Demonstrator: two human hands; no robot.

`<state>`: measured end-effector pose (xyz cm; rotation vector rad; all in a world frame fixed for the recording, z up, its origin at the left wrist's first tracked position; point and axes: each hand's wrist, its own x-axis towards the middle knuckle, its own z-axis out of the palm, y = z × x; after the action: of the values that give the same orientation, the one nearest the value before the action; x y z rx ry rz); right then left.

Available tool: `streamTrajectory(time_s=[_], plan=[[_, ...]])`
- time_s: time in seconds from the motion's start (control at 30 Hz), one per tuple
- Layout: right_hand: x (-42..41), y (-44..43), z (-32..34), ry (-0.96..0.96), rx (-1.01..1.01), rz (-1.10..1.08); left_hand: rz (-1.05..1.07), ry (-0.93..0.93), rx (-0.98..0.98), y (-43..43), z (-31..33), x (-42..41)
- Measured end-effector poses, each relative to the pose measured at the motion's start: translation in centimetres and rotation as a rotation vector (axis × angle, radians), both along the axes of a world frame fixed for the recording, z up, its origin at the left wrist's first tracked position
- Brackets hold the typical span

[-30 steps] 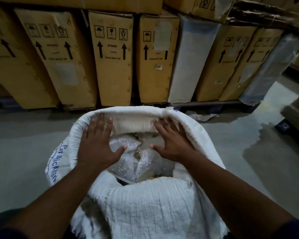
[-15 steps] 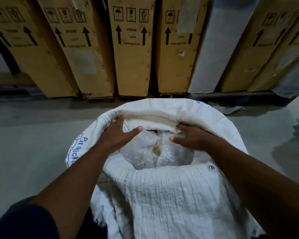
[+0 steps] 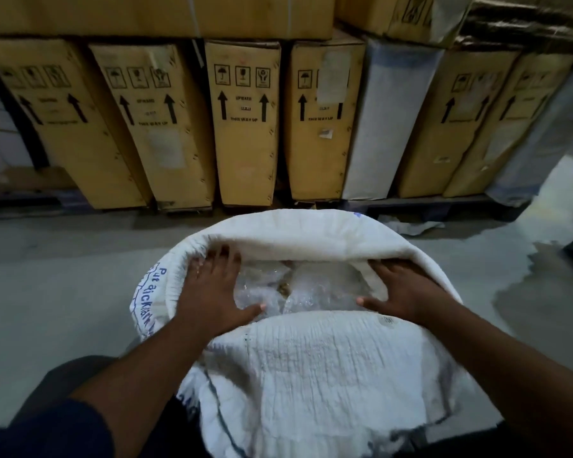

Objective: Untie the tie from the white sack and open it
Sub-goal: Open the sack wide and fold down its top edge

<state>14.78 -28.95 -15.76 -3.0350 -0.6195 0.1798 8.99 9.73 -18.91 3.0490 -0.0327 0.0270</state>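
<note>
Right hand (image 3: 407, 292) moved outward; sack (image 3: 311, 375) holds plastic bag (image 3: 315, 285).

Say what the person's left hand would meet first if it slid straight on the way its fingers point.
Most likely the folded far rim of the white sack. The left hand points away from the person, and its fingertips seem to be at that fold, though depth is unclear.

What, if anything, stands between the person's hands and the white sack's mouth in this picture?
Nothing visible. The left hand and right hand are inside the open mouth of the sack, touching its walls; the fold hides the right one's tips. No tie shows. A clear liner lies between the hands.
</note>
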Motion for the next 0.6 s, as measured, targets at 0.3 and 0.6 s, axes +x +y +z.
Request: streamTrajectory(time_s=[0.3, 0.6], plan=[[-2.9, 2.2, 3.1, 0.146, -0.059, -0.054, -0.107, -0.043, 0.19, -0.2, 0.1, -1.8], [-13.8, 7.7, 1.0, 0.423, -0.227, 0.619, 0.061, 0.049, 0.134, 2.4, 0.1, -2.4]])
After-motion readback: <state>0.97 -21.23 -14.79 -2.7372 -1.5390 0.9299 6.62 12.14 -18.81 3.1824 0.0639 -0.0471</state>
